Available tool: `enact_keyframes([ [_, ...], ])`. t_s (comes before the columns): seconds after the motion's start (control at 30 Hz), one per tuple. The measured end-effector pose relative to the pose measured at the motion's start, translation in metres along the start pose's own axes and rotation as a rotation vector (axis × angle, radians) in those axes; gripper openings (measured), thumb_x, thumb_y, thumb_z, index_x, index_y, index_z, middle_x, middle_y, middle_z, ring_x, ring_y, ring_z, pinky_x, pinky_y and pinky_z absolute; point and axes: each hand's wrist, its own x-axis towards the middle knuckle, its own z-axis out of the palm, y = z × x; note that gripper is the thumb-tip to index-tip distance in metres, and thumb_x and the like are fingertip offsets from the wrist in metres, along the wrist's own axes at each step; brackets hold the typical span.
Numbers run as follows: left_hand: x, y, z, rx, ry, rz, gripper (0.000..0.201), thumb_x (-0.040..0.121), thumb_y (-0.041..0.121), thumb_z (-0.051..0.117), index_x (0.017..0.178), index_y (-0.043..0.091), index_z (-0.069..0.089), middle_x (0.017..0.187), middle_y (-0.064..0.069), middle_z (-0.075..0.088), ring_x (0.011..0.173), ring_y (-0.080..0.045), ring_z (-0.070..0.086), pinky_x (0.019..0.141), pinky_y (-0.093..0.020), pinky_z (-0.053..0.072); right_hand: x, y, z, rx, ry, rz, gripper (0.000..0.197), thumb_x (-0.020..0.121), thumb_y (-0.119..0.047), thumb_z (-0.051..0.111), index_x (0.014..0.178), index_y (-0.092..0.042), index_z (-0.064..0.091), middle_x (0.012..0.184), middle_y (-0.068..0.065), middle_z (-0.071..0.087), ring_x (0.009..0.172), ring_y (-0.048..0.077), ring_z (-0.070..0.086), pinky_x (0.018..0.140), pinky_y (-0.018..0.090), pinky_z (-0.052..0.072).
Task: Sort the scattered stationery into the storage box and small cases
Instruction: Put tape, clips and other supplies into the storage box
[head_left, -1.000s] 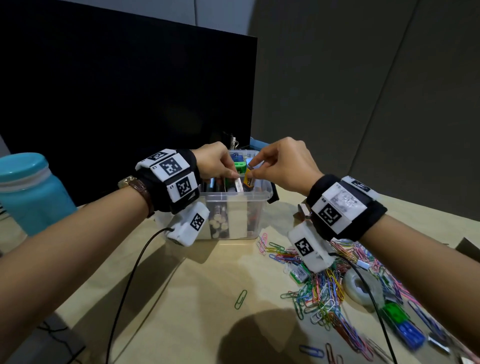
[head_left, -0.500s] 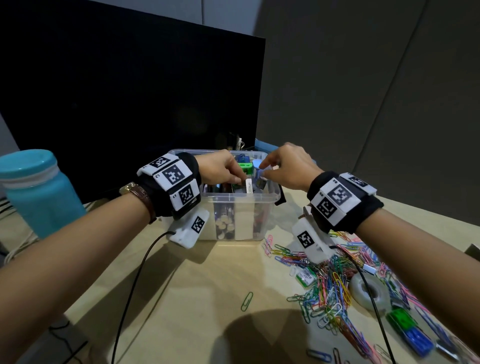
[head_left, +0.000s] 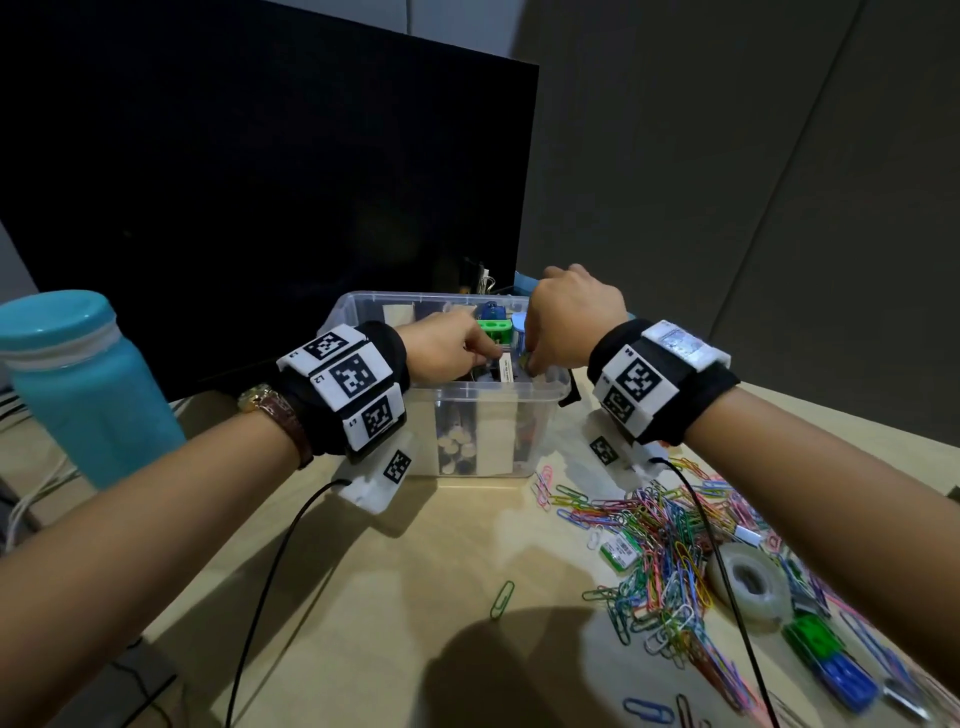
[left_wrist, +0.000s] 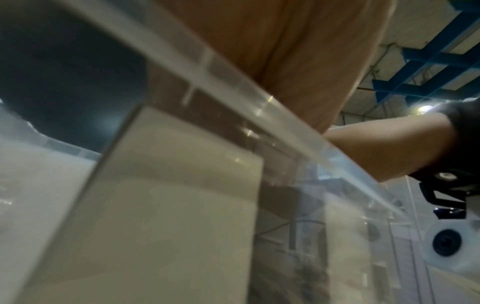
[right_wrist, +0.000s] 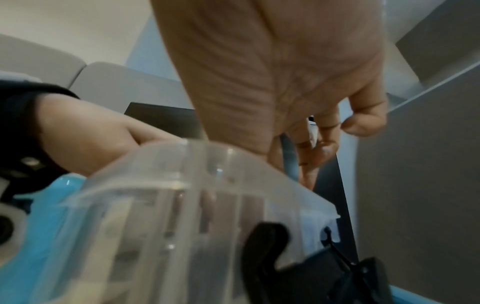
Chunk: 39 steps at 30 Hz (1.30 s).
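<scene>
Wall: grey panels (head_left: 727, 182) behind the bench, split by thin seams.
Bench: pale wood top (head_left: 395, 597), dimly lit, soft shadows across it.
Monitor: big dark screen (head_left: 260, 208) at the back left, switched off.
Ceiling: blue beams (left_wrist: 428, 61) on pale panels, one small bright lamp (left_wrist: 423, 108).

We wear black fabric wristbands (head_left: 670, 384) set with white blocks printed in black square codes, a white camera module (head_left: 382, 475) under each trailing a thin black cable (head_left: 270, 582), and a gold, brown-strapped watch (head_left: 275, 410) on our left wrist.
</scene>
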Motion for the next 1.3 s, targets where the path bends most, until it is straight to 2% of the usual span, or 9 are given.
enact_keyframes([
  [0.1,0.001,-0.003,0.003,-0.02,0.016,0.003,0.035,0.101,0.011,0.044,0.132,0.019,0.058,0.12,0.001,0.052,0.099,-0.011,0.048,0.085,-0.018,0.038,0.0,-0.003,0.0,-0.103,-0.008,-0.035,0.051,0.073,-0.044,0.081,0.113,-0.016,0.064,0.119,0.004,0.052,0.117,0.024,0.044,0.081,0.038,0.043],
  [0.33,-0.002,-0.006,0.01,-0.057,0.045,0.005,0.042,0.098,0.003,0.04,0.13,0.022,0.06,0.125,0.001,0.058,0.105,-0.013,0.054,0.093,-0.024,0.043,0.005,-0.007,-0.011,-0.162,-0.02,-0.061,0.047,0.078,-0.039,0.078,0.116,-0.016,0.062,0.12,0.004,0.052,0.116,0.025,0.047,0.074,0.037,0.04],
  [0.43,-0.003,-0.006,0.012,-0.075,0.068,0.002,0.042,0.098,0.003,0.04,0.13,0.023,0.06,0.129,-0.001,0.058,0.111,-0.017,0.056,0.101,-0.031,0.045,0.006,-0.006,-0.016,-0.151,-0.022,-0.052,0.041,0.086,-0.033,0.071,0.121,-0.015,0.06,0.125,0.007,0.05,0.119,0.027,0.045,0.082,0.039,0.042],
  [0.53,-0.005,-0.004,0.013,-0.087,0.092,0.022,0.04,0.099,0.003,0.039,0.131,0.017,0.058,0.131,-0.003,0.058,0.118,-0.018,0.054,0.102,-0.028,0.042,0.009,-0.011,-0.014,-0.189,-0.083,-0.061,0.039,0.091,-0.026,0.064,0.127,-0.014,0.056,0.132,0.008,0.047,0.125,0.028,0.042,0.097,0.043,0.04],
  [0.63,-0.007,-0.005,0.013,-0.119,0.098,0.046,0.038,0.1,0.003,0.038,0.131,0.014,0.057,0.132,-0.004,0.058,0.121,-0.017,0.053,0.103,-0.028,0.041,0.013,-0.018,-0.01,-0.231,-0.102,-0.057,0.031,0.094,-0.022,0.058,0.124,-0.014,0.057,0.13,0.008,0.054,0.127,0.027,0.043,0.102,0.044,0.035],
  [0.83,-0.006,-0.006,0.014,-0.132,0.101,0.052,0.038,0.1,0.001,0.038,0.131,0.011,0.058,0.134,-0.007,0.058,0.123,-0.018,0.053,0.107,-0.032,0.04,0.009,-0.023,-0.006,-0.244,0.02,-0.046,0.022,0.093,-0.009,0.052,0.113,-0.013,0.061,0.116,0.006,0.06,0.118,0.025,0.049,0.097,0.043,0.035],
  [1.03,-0.007,-0.004,0.015,-0.134,0.104,0.054,0.041,0.099,-0.001,0.036,0.132,0.009,0.056,0.135,-0.007,0.057,0.122,-0.016,0.052,0.102,-0.022,0.038,0.009,-0.022,-0.003,-0.218,0.023,-0.044,0.021,0.093,-0.011,0.053,0.112,-0.014,0.061,0.113,0.006,0.061,0.114,0.025,0.052,0.094,0.04,0.036],
  [1.17,-0.007,-0.005,0.016,-0.104,0.111,0.053,0.042,0.099,0.001,0.035,0.132,0.015,0.058,0.136,-0.005,0.055,0.118,-0.016,0.052,0.096,-0.022,0.039,0.007,-0.005,-0.01,-0.064,-0.049,0.015,0.019,0.091,-0.023,0.063,0.106,-0.012,0.065,0.092,0.005,0.056,0.085,0.025,0.052,0.074,0.036,0.041],
  [1.3,-0.008,-0.006,0.018,-0.075,0.11,0.044,0.042,0.101,0.006,0.035,0.134,0.021,0.055,0.141,-0.005,0.049,0.124,-0.021,0.049,0.105,-0.035,0.04,-0.011,0.023,-0.021,0.11,0.017,0.057,0.025,0.094,-0.026,0.056,0.113,-0.019,0.07,0.109,0.008,0.066,0.093,0.03,0.062,0.07,0.033,0.043],
])
